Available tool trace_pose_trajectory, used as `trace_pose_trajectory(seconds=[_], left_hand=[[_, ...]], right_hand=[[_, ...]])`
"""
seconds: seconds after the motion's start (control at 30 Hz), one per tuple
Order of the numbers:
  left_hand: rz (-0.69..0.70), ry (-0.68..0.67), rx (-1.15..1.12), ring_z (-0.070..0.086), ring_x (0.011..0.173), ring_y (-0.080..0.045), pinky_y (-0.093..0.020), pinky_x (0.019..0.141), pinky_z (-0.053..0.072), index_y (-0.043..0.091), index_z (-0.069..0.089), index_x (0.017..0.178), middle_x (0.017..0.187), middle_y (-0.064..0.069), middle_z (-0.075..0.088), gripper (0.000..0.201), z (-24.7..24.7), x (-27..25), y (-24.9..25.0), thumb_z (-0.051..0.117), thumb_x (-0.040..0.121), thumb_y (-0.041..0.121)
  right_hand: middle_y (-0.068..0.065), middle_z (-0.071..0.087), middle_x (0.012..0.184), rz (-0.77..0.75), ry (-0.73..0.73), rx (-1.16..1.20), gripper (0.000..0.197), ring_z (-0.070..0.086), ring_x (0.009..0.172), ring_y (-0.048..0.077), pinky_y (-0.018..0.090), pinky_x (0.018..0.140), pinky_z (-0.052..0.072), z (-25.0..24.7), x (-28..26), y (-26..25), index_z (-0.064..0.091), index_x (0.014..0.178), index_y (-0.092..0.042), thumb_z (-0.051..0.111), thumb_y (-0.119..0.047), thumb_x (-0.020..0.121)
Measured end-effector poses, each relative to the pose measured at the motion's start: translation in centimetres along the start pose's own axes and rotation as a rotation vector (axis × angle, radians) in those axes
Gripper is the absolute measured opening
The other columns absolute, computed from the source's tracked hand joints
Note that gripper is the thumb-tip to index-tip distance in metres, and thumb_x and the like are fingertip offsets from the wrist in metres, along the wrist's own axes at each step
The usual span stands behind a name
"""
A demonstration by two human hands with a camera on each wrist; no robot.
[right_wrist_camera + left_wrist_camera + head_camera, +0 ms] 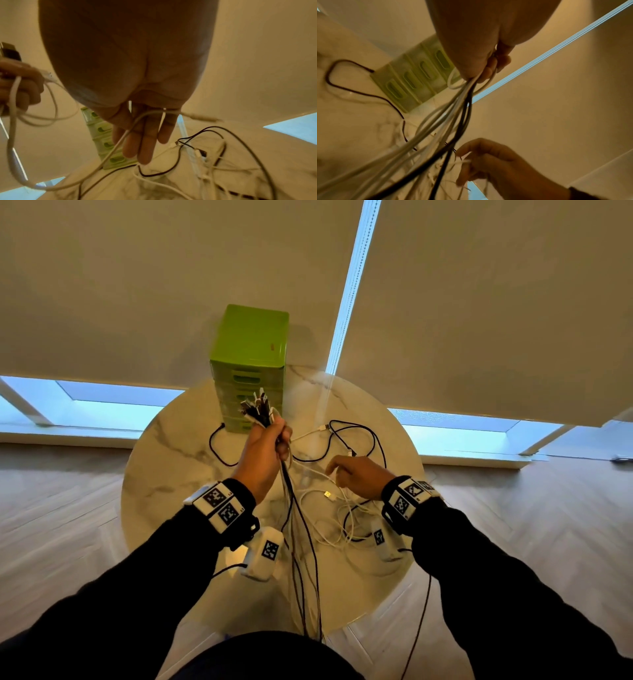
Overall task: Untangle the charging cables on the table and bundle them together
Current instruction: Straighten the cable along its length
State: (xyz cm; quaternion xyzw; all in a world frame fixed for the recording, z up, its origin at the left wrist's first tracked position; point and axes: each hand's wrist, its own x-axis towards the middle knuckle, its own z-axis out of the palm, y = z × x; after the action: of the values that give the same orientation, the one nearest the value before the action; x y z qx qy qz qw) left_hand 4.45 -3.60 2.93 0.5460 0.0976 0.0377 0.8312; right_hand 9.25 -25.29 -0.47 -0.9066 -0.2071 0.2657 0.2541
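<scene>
Several black and white cables [297, 529] hang in one bunch from the left hand [263, 450], whose fingers are curled tight around them above the round marble table [164, 470]. Their plugs [257, 407] stick up out of the fist in a cluster, in front of the green drawer box [251, 347] at the far side of the table. The strands trail down over the near edge. The right hand [359, 475] hovers low over the table with a thin white cable [120, 140] running through its fingers [145, 142], which are loosely bent around it. More loose cables [356, 440], black and white, lie looped on the table beyond and beneath that hand.
</scene>
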Motion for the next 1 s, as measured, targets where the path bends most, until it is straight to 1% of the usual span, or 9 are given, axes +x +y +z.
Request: trace_pose_trajectory(seconds=[0.17, 0.23, 0.3, 0.4, 0.5, 0.6, 0.73, 0.9, 1.0], left_hand=[[-0.091, -0.152, -0.125, 0.033, 0.054, -0.006, -0.022, 0.052, 0.028, 0.018, 0.046, 0.084, 0.069, 0.007, 0.051, 0.026, 5.6, -0.9, -0.3, 0.036, 0.107, 0.012], [-0.103, -0.204, -0.102, 0.034, 0.054, -0.007, -0.022, 0.052, 0.028, 0.016, 0.047, 0.085, 0.071, 0.004, 0.050, 0.025, 7.5, -1.2, -1.2, 0.037, 0.107, 0.012], [-0.125, -0.252, -0.067, 0.034, 0.054, -0.008, -0.023, 0.052, 0.031, 0.014, 0.047, 0.089, 0.073, 0.002, 0.046, 0.020, 9.2, -1.4, -2.5, 0.039, 0.108, 0.013], [-0.148, -0.328, 0.004, 0.034, 0.054, -0.009, -0.025, 0.054, 0.033, 0.015, 0.046, 0.094, 0.074, 0.000, 0.040, 0.015, 11.1, -1.6, -4.5, 0.043, 0.108, 0.017], [-0.164, -0.408, 0.078, 0.034, 0.051, -0.008, -0.023, 0.051, 0.034, 0.018, 0.046, 0.091, 0.070, 0.001, 0.036, 0.017, 13.0, -1.9, -6.1, 0.045, 0.107, 0.020], [-0.167, -0.436, 0.152, 0.035, 0.051, -0.009, -0.024, 0.051, 0.033, 0.021, 0.045, 0.086, 0.064, 0.005, 0.037, 0.021, 13.9, -2.0, -7.2, 0.046, 0.107, 0.021], [-0.210, -0.438, 0.136, 0.027, 0.051, -0.009, -0.022, 0.048, 0.028, 0.022, 0.041, 0.082, 0.069, 0.002, 0.034, 0.028, 13.9, -1.5, -7.6, 0.041, 0.109, 0.028], [-0.311, -0.461, 0.020, 0.024, 0.048, -0.007, -0.019, 0.044, 0.025, 0.018, 0.044, 0.081, 0.067, 0.005, 0.038, 0.033, 13.5, -1.3, -6.6, 0.038, 0.110, 0.033], [-0.343, -0.501, -0.012, 0.024, 0.048, -0.007, -0.019, 0.043, 0.026, 0.016, 0.047, 0.082, 0.067, 0.003, 0.038, 0.034, 13.1, -1.6, -6.0, 0.040, 0.109, 0.034]], right_hand=[[0.009, 0.064, 0.125, 0.221, -0.193, -0.180, 0.027, 0.057, 0.113, 0.027, 0.033, 0.095, 0.043, 0.4, -4.7, 3.3, 0.063, 0.119, -0.015, 0.046, -0.022, 0.100], [0.006, 0.065, 0.119, 0.256, -0.227, -0.148, 0.027, 0.058, 0.111, 0.024, 0.033, 0.094, 0.044, 0.8, -7.0, 4.0, 0.064, 0.119, -0.015, 0.053, -0.026, 0.097], [-0.001, 0.067, 0.098, 0.249, -0.230, -0.033, 0.025, 0.060, 0.091, 0.013, 0.029, 0.081, 0.047, 1.2, -9.0, 4.6, 0.065, 0.117, -0.018, 0.062, -0.027, 0.093], [-0.008, 0.052, 0.070, 0.144, -0.159, 0.114, 0.024, 0.046, 0.060, 0.001, 0.020, 0.062, 0.038, 1.9, -11.2, 4.8, 0.064, 0.114, -0.019, 0.068, -0.027, 0.092], [0.003, 0.057, 0.076, 0.062, -0.019, 0.306, 0.021, 0.054, 0.067, 0.006, 0.027, 0.066, 0.048, 2.2, -12.9, 4.4, 0.062, 0.111, -0.018, 0.063, -0.034, 0.097], [-0.010, 0.059, 0.079, 0.097, 0.242, 0.334, 0.030, 0.053, 0.068, -0.005, 0.012, 0.066, 0.044, 1.9, -14.4, 4.5, 0.064, 0.098, -0.016, 0.047, -0.040, 0.104], [-0.010, 0.057, 0.075, 0.344, 0.461, 0.359, 0.037, 0.053, 0.069, 0.004, 0.024, 0.070, 0.045, 2.2, -17.0, 8.2, 0.062, 0.090, -0.024, 0.035, -0.043, 0.107], [0.006, 0.070, 0.082, 0.936, 0.022, 0.219, 0.019, 0.071, 0.083, 0.028, 0.032, 0.069, 0.055, 5.8, -18.9, 15.5, 0.057, 0.089, -0.014, 0.043, -0.022, 0.100], [0.012, 0.063, 0.127, 1.012, -0.035, 0.027, 0.034, 0.063, 0.114, 0.028, 0.036, 0.093, 0.052, 6.6, -18.5, 15.6, 0.055, 0.126, -0.015, 0.051, -0.026, 0.094]])
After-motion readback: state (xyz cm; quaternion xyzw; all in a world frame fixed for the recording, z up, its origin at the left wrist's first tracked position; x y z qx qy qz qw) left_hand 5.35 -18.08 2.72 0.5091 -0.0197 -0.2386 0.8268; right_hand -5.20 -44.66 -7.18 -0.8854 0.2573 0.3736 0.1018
